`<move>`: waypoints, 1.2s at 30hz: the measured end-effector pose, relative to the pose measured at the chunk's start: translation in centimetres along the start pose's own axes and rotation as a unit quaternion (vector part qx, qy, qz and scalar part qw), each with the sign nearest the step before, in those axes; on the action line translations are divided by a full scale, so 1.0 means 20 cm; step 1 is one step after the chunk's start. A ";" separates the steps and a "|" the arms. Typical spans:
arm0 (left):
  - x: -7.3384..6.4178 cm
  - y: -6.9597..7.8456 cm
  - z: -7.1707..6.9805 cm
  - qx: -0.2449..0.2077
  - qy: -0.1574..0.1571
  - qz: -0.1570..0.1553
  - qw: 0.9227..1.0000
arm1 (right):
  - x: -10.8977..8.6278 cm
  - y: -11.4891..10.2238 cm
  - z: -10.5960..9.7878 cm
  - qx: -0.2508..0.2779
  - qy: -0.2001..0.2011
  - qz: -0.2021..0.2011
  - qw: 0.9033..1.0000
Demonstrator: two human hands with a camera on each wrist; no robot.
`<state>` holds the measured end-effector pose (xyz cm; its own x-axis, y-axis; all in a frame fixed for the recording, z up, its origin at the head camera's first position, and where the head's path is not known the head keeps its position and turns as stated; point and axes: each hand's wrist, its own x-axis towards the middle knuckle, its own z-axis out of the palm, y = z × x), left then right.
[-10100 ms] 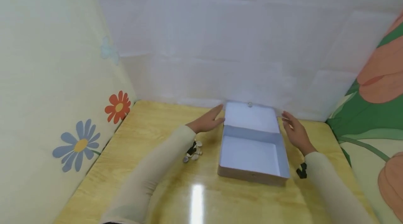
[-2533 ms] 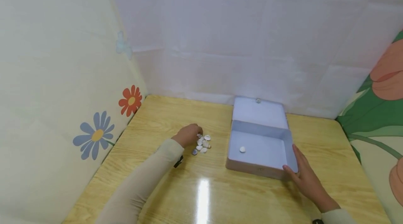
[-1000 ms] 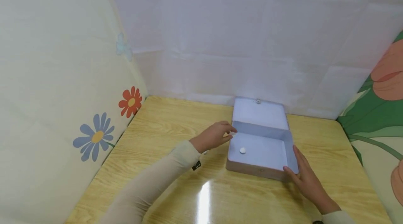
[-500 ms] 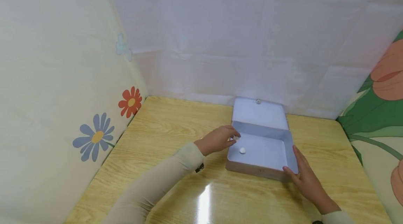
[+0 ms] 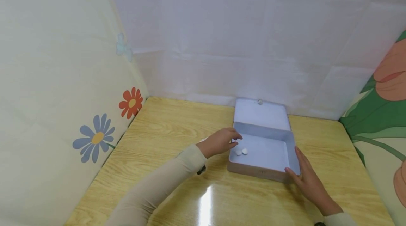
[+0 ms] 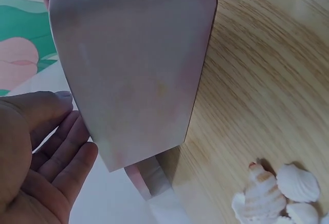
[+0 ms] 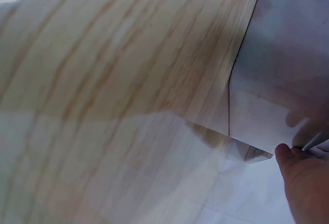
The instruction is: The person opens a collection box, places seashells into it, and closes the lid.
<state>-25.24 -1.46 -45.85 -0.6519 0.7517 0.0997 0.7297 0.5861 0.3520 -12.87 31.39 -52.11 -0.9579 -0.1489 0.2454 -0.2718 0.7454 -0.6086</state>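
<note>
A lidded box [image 5: 253,170] stands open on the table, pale blue inside. Two small white seashells [image 5: 245,151] lie side by side near its front left corner. Over the box's left rim reaches my left hand [image 5: 218,142], thumb and fingers parted with nothing between them. In the left wrist view its fingertips overlap the edge of the box's side wall [image 6: 139,75]. My right hand [image 5: 311,183] holds the box at the front right corner, thumb on the front rim and fingers along the right side. Several seashells [image 6: 298,183], one a striped spiral, lie on the table, mostly hidden by my left hand in the head view.
The box's lid [image 5: 261,114] is folded back towards the white cloth backdrop [image 5: 203,42]. Flower-printed panels [image 5: 57,78] border the wood-grain table [image 5: 171,120] on the left and right.
My left hand has brought a seashell from the pile over the box and let it go; it lies beside the one there before. The right hand has kept its hold on the box.
</note>
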 end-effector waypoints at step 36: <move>-0.33 -0.38 -0.01 -0.031 -0.024 -0.177 0.983 | 0.00 -0.02 -0.01 0.004 -0.015 0.023 1.000</move>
<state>-26.49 -11.02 -48.98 -0.8507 0.5190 -0.0829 0.4444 0.7946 0.4137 -12.74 31.27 -51.71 -0.9719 -0.1344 0.1934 -0.2276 0.7464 -0.6253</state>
